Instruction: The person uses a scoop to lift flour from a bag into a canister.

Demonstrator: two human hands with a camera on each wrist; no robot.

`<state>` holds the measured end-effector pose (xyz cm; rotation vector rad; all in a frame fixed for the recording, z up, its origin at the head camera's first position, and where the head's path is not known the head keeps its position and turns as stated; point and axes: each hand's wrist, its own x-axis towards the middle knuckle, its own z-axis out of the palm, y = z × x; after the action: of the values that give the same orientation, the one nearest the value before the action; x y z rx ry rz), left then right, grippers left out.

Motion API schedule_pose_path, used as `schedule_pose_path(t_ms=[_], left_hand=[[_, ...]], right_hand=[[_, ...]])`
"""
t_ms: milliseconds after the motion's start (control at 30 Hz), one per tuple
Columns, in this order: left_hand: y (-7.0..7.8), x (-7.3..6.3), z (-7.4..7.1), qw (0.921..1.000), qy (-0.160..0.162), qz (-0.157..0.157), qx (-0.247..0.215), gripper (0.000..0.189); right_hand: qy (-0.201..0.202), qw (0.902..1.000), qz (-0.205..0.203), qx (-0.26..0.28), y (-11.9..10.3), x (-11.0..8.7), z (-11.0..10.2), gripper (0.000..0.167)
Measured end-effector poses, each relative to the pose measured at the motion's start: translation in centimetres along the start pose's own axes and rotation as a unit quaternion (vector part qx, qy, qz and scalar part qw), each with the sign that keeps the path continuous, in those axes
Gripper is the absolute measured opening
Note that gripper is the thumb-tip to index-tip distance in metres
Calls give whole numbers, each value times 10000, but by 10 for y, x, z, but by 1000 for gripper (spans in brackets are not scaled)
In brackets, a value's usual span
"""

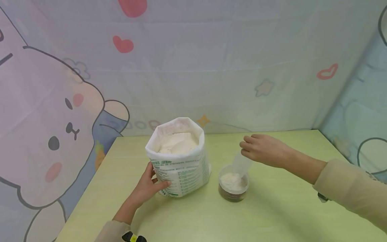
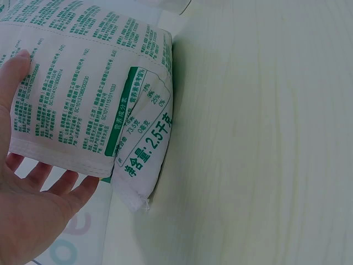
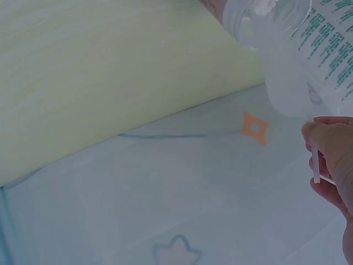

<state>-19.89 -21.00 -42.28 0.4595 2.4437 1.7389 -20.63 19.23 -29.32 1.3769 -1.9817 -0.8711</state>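
Note:
A white flour bag (image 1: pixel 184 174) with green print stands open-topped on the table, pale powder (image 1: pixel 178 143) visible inside. My left hand (image 1: pixel 148 188) grips its left side, thumb on the printed front and the other fingers round the edge, as the left wrist view also shows. To the right of the bag sits a round tub (image 1: pixel 232 195) with a clear upper wall and brown lower part, holding white powder (image 1: pixel 232 181). My right hand (image 1: pixel 266 150) pinches the handle of a translucent plastic scoop (image 3: pixel 287 83). The scoop is tilted down at the tub's right rim; its inside is partly hidden.
The pale green-yellow table (image 1: pixel 281 198) ends in a back edge close behind the bag. A printed fabric backdrop (image 1: pixel 229 67) with hearts and a cartoon animal hangs behind it and continues at the right side.

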Motion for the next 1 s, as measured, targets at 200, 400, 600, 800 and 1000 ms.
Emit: schedule_pose_path(t_ms=[200,400,600,800,1000], left_hand=[[-1,1,0,10000,-6,46,14,80],[-2,1,-1,10000,4,34,31,80],[-2,1,-1,10000,25,-12,6,80],[-3,1,-1,10000,16,8,23,80],[-3,1,-1,10000,17,27,41,79]], right_hand=[[-31,9999,-42,-108,2,2,-2,27],[-68,9999,-30,-119,4,3,-5,28],[-190,9998,4,-115,5,3,-7,28],[-252,9986,399,235,4,-1,-6,33],[-368,9886,1118,939,0,-10,2,32]])
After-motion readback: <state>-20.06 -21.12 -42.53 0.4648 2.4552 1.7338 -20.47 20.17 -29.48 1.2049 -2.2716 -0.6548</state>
